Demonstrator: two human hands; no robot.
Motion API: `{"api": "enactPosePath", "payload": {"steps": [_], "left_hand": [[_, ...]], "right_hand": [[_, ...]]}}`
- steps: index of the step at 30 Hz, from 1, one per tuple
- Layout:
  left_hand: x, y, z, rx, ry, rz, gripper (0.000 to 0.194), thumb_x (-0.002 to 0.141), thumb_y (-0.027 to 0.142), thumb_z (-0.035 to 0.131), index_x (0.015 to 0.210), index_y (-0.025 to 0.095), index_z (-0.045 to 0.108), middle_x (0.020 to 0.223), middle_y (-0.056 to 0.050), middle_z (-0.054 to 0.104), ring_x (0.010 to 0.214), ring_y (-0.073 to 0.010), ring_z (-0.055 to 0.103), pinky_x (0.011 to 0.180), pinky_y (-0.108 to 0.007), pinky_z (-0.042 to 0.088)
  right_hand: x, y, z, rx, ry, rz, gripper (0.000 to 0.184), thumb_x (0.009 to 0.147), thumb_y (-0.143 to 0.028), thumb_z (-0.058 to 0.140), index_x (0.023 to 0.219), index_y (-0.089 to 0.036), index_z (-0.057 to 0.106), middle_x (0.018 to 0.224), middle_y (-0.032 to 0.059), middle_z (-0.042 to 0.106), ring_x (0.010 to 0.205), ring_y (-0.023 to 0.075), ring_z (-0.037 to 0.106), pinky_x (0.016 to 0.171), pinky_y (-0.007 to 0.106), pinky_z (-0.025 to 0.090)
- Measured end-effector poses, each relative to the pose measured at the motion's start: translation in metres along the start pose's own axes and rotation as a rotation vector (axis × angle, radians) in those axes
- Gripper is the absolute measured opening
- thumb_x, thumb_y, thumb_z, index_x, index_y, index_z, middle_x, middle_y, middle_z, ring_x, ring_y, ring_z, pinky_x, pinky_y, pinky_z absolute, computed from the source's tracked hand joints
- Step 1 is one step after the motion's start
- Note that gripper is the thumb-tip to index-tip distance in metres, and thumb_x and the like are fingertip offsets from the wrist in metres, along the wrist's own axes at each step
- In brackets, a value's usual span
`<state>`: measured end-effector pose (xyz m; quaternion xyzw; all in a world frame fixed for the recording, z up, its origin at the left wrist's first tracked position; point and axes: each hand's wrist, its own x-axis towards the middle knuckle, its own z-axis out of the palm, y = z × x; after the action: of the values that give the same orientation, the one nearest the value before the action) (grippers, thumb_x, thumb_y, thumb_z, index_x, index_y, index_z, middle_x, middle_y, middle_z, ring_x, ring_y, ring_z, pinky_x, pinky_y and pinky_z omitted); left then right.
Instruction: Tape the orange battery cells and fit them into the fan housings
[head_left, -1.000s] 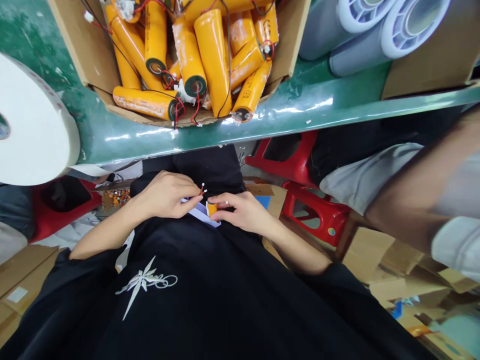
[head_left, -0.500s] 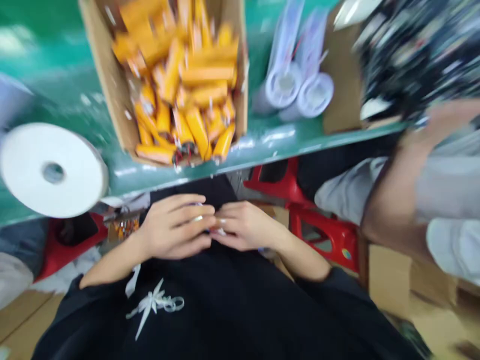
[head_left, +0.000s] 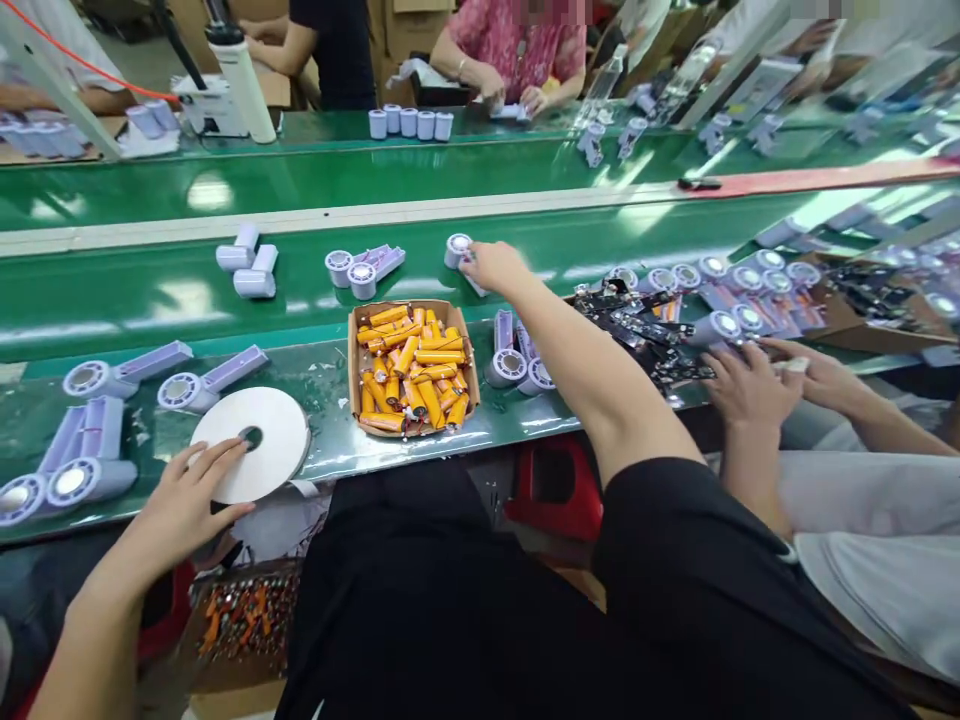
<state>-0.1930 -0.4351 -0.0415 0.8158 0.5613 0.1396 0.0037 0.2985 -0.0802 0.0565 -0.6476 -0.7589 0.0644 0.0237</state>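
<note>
Starting far left, we have 4 lavender housings [head_left: 91, 480] lying on the near bench, their round ends towards us and their handles reaching away. Next to them comes the left hand [head_left: 184, 505], and we see it open, its fingers laid across the face of a big white roll [head_left: 281, 440], tips by the hub, thumb held apart near the lower rim. Below the bench edge we spot a carton of small orange and metallic bits [head_left: 247, 618]. Up on the green belt [head_left: 112, 300], we pass 2 lavender pieces [head_left: 255, 284] close together, then 2 more, the middle pair [head_left: 363, 280], beyond the cardboard box [head_left: 354, 360]. That box is heaped with orange cylinders [head_left: 409, 355], and it sits between the 2 hands!

Just right of it, out on the belt, we find the lone lavender housing [head_left: 455, 252], round end up, with the right hand [head_left: 496, 268] stretched over to it, fingertips at its right side; whether they grip it, we cannot tell. Under that forearm we catch 2 housings [head_left: 508, 366] on the bench beside the box. Further right we reach a tangle of black parts [head_left: 637, 335], and a co-worker's hands [head_left: 754, 385] busy at its edge
</note>
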Motion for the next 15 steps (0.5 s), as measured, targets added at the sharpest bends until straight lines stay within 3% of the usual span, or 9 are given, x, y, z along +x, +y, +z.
{"api": "enactPosePath", "payload": {"steps": [3,5,8,10,11,13,15], "left_hand": [[0.004,0.009,-0.009,0.010,-0.151,-0.002,0.062,0.094,0.055,0.070,0.149,0.028,0.067,0.150,-0.015,0.072,0.141,-0.0522,0.059,0.117,-0.068,0.052],[0.010,0.025,-0.025,-0.009,-0.179,0.001,0.066,0.094,0.057,0.072,0.150,0.024,0.064,0.150,-0.018,0.070,0.144,-0.0515,0.055,0.117,-0.066,0.053],[0.022,0.058,-0.047,-0.010,0.004,-0.016,0.072,0.094,0.054,0.078,0.155,0.022,0.054,0.148,-0.019,0.067,0.145,-0.0457,0.052,0.121,-0.064,0.050],[0.030,0.080,-0.053,0.008,0.162,0.002,0.071,0.094,0.042,0.082,0.155,0.025,0.051,0.144,-0.017,0.068,0.144,-0.0419,0.053,0.123,-0.062,0.047],[0.033,0.088,-0.053,0.018,0.209,0.017,0.070,0.093,0.035,0.083,0.154,0.026,0.050,0.143,-0.016,0.068,0.144,-0.0404,0.053,0.123,-0.061,0.046],[0.039,0.095,-0.049,0.029,0.243,0.032,0.068,0.093,0.023,0.082,0.153,0.029,0.051,0.142,-0.014,0.068,0.144,-0.0385,0.053,0.123,-0.060,0.045],[0.043,0.090,-0.042,-0.012,0.262,-0.039,0.064,0.092,0.022,0.082,0.150,0.028,0.056,0.141,-0.013,0.067,0.142,-0.0381,0.053,0.123,-0.062,0.046]], "right_hand": [[-0.044,-0.029,-0.001,0.179,0.235,-0.143,0.050,0.108,-0.037,0.062,0.146,-0.007,0.071,0.145,0.0269,0.075,0.131,0.0395,0.071,0.113,0.054,0.053],[-0.095,-0.048,0.000,0.420,0.250,-0.314,0.042,0.108,-0.040,0.062,0.136,-0.013,0.078,0.125,0.0182,0.084,0.109,0.0319,0.079,0.101,0.047,0.059],[-0.181,-0.079,0.017,0.770,-0.151,-0.541,0.042,0.103,-0.054,0.072,0.124,-0.019,0.083,0.091,0.0070,0.086,0.070,0.0209,0.076,0.070,0.034,0.060],[-0.230,-0.106,0.036,0.940,-0.459,-0.611,0.057,0.094,-0.058,0.084,0.134,-0.018,0.079,0.086,0.0036,0.086,0.061,0.0164,0.074,0.063,0.028,0.057],[-0.249,-0.121,0.048,1.013,-0.565,-0.657,0.058,0.092,-0.059,0.086,0.130,-0.017,0.081,0.082,0.0026,0.085,0.061,0.0156,0.073,0.062,0.026,0.056],[-0.275,-0.149,0.071,1.123,-0.706,-0.755,0.045,0.101,-0.057,0.077,0.114,-0.014,0.084,0.078,0.0030,0.083,0.062,0.0142,0.074,0.062,0.023,0.055],[-0.286,-0.169,0.090,1.084,-0.756,-0.875,0.040,0.110,-0.047,0.066,0.097,-0.013,0.084,0.076,0.0042,0.082,0.064,0.0135,0.075,0.063,0.021,0.053]]}}
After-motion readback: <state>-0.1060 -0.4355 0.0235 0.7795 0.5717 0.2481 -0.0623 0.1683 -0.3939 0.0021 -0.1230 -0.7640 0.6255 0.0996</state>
